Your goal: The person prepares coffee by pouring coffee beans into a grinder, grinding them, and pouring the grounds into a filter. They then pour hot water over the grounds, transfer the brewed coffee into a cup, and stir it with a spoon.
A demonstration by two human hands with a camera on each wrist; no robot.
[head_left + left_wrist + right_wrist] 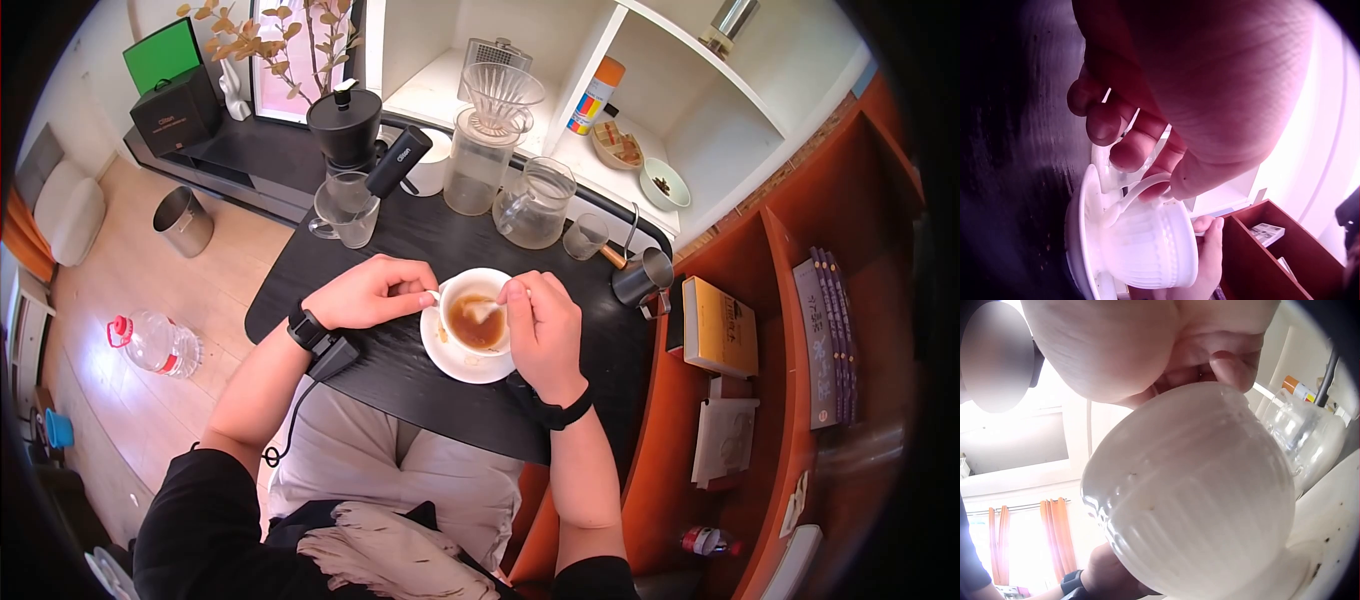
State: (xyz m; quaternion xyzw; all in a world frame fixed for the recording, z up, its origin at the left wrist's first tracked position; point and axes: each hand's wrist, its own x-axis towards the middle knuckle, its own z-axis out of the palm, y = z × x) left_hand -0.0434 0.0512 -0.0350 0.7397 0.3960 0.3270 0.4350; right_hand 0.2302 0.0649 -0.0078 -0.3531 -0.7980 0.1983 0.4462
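Observation:
A white cup (462, 348) of brown liquid stands on a white saucer (475, 372) at the black table's front. My left hand (370, 293) pinches the cup's handle between thumb and index finger; in the left wrist view that hand (1197, 81) is above the ribbed cup (1147, 247). Between the thumb and fingers of my right hand (545, 335) is a white spoon (482, 312), its bowl in the liquid. From the right wrist, the cup (1197, 494) hides the spoon, with my right hand (1166, 350) over its rim.
Behind the cup are a glass mug (350, 210), a black grinder (343, 125), a glass dripper (500, 95), a carafe (535, 205), a small glass (585, 237) and a metal pitcher (643, 278). A red-brown shelf (655, 420) borders the table's right; a cable (300, 405) hangs by my left wrist.

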